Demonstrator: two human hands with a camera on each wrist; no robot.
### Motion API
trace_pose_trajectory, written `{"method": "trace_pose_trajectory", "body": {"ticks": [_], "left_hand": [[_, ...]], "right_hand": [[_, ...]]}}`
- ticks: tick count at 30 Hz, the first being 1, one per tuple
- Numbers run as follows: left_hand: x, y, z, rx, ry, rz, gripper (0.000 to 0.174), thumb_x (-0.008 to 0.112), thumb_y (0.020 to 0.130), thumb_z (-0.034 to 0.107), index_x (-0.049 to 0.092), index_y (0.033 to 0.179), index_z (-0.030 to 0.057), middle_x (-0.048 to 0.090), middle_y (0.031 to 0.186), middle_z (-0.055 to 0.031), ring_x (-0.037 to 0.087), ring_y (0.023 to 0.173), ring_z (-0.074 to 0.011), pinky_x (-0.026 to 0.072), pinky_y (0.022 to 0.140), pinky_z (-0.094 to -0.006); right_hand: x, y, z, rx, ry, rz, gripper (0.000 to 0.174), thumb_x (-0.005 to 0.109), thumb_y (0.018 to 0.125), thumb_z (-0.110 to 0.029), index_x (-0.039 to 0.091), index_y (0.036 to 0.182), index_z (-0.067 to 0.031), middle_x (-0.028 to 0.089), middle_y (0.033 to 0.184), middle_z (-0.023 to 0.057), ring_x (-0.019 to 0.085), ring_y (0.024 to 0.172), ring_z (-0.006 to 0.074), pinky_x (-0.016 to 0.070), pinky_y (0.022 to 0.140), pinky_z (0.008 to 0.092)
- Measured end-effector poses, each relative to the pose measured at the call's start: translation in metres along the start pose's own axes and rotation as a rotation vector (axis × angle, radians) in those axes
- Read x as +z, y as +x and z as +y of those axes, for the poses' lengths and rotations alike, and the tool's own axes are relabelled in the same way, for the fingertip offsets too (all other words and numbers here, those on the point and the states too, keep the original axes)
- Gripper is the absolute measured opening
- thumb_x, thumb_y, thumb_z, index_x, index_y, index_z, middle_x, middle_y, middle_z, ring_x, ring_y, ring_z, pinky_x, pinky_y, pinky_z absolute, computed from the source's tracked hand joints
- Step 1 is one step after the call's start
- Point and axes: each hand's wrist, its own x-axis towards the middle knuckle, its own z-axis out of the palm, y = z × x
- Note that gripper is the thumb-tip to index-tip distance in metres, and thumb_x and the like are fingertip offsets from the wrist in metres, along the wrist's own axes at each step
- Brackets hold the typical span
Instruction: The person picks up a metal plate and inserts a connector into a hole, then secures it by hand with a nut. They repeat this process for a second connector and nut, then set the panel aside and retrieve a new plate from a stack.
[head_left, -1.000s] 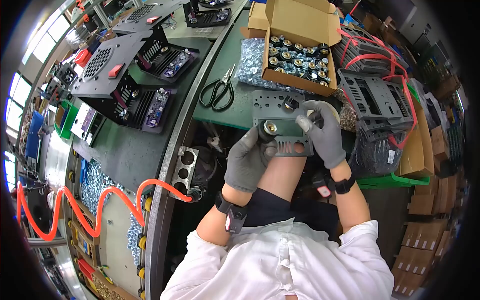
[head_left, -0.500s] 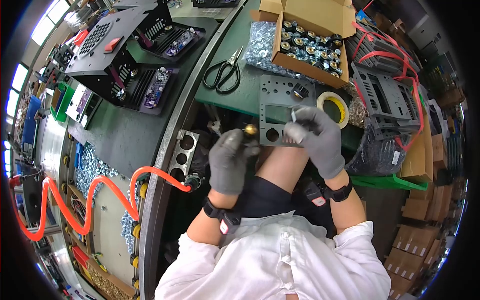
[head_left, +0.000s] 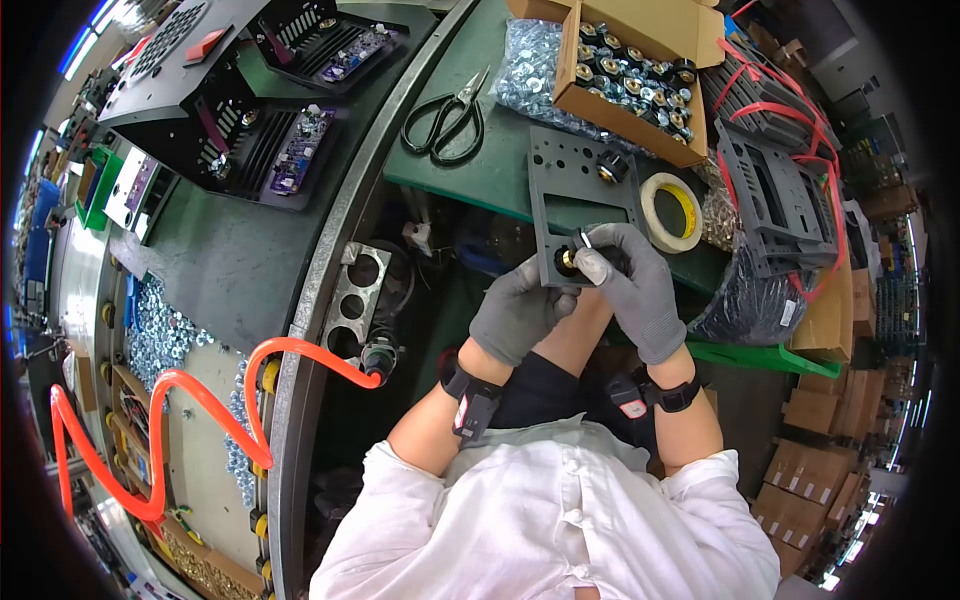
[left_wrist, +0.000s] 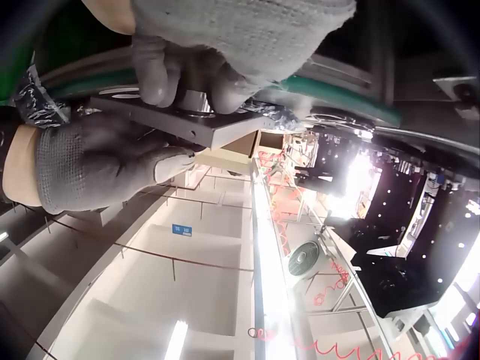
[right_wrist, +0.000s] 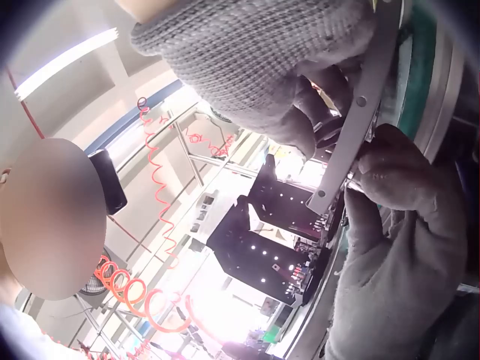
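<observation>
A flat grey metal panel [head_left: 585,168] with holes juts over the bench's near edge. At its near end, the brass nose [head_left: 568,259] of a black round fitting shows in a hole. My gloved left hand [head_left: 520,315] is beneath that end; in the left wrist view its fingers grip the fitting's cylindrical body [left_wrist: 195,101] against the panel. Above the hole, my gloved right hand [head_left: 638,295] pinches a small shiny metal piece [head_left: 584,238], its thumb right by the brass nose. Another black fitting [head_left: 611,165] sits at the panel's far right corner.
A tape roll [head_left: 670,212] lies right of the panel, scissors [head_left: 448,125] left. Behind stand a carton of brass-nosed fittings [head_left: 690,150] and a bag of metal parts [head_left: 530,70]. Strapped grey panels [head_left: 780,190] are stacked at right. A metal rail [head_left: 345,215] borders the left bench.
My left hand first held the fitting over the panel, then swung left of it, and is now under its near end with the brass nose in the hole. My right hand has stayed near.
</observation>
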Motion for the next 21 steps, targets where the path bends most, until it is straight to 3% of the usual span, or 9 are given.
{"method": "trace_pose_trajectory", "body": {"ticks": [4, 8, 11, 13, 14, 17, 21], "left_hand": [[0.006, -0.005, -0.01, 0.092, 0.069, 0.088, 0.045, 0.054, 0.097, 0.031, 0.052, 0.129, -0.0004, 0.063, 0.11, -0.0103, 0.06, 0.094, -0.0181, 0.0525, 0.078, -0.0294], [0.003, -0.007, -0.013, 0.123, 0.08, 0.042, 0.046, 0.056, 0.096, 0.034, 0.052, 0.13, 0.0033, 0.062, 0.116, -0.0084, 0.059, 0.101, -0.0179, 0.0519, 0.082, -0.0325], [0.019, -0.01, -0.01, 0.128, 0.123, 0.098, 0.045, 0.055, 0.096, 0.035, 0.053, 0.129, 0.004, 0.061, 0.119, -0.0085, 0.059, 0.106, -0.0202, 0.0505, 0.087, -0.036], [0.027, -0.013, -0.007, 0.125, 0.148, 0.149, 0.044, 0.053, 0.097, 0.036, 0.053, 0.128, 0.0038, 0.06, 0.122, -0.0094, 0.058, 0.109, -0.0225, 0.0494, 0.09, -0.0383], [0.028, -0.014, -0.006, 0.128, 0.142, 0.144, 0.045, 0.052, 0.097, 0.036, 0.055, 0.127, 0.003, 0.061, 0.121, -0.0098, 0.059, 0.109, -0.0228, 0.0489, 0.091, -0.0389], [0.025, -0.017, -0.006, 0.127, 0.204, 0.167, 0.043, 0.053, 0.095, 0.033, 0.055, 0.125, 0.0024, 0.062, 0.119, -0.0088, 0.06, 0.106, -0.0209, 0.0483, 0.092, -0.0379], [0.03, -0.018, -0.005, 0.121, 0.32, 0.221, 0.038, 0.054, 0.093, 0.026, 0.056, 0.122, 0.0017, 0.062, 0.114, -0.0078, 0.061, 0.101, -0.0185, 0.0489, 0.09, -0.036]], "right_hand": [[0.001, -0.001, 0.001, -0.024, 0.018, -0.012, 0.027, 0.069, 0.089, -0.02, 0.061, 0.104, 0.0009, 0.067, 0.088, 0.0045, 0.061, 0.078, 0.0077, 0.0504, 0.071, 0.0241], [0.0, -0.003, -0.001, 0.002, 0.01, -0.026, 0.025, 0.068, 0.088, -0.018, 0.062, 0.104, 0.0004, 0.067, 0.092, 0.0047, 0.061, 0.079, 0.0078, 0.0503, 0.07, 0.0246], [-0.002, -0.001, -0.004, -0.126, -0.196, -0.054, 0.023, 0.069, 0.086, -0.017, 0.064, 0.101, -0.0006, 0.068, 0.097, 0.008, 0.064, 0.079, 0.0144, 0.0513, 0.072, 0.0281], [-0.001, 0.002, -0.009, -0.428, -0.475, -0.09, 0.022, 0.07, 0.083, -0.017, 0.066, 0.098, -0.002, 0.068, 0.102, 0.0117, 0.065, 0.082, 0.0244, 0.052, 0.073, 0.0321], [0.0, 0.002, -0.008, -0.394, -0.488, -0.096, 0.022, 0.071, 0.08, -0.016, 0.067, 0.098, -0.0032, 0.067, 0.102, 0.0138, 0.064, 0.084, 0.0304, 0.052, 0.075, 0.0349], [-0.003, 0.006, -0.005, -0.479, -0.488, -0.121, 0.023, 0.072, 0.078, -0.013, 0.068, 0.099, -0.004, 0.067, 0.1, 0.0133, 0.064, 0.083, 0.0302, 0.0519, 0.074, 0.036], [-0.008, 0.009, -0.019, -0.409, -0.568, -0.18, 0.025, 0.072, 0.076, -0.01, 0.068, 0.1, -0.0042, 0.067, 0.096, 0.012, 0.064, 0.082, 0.0304, 0.0519, 0.072, 0.0374]]}}
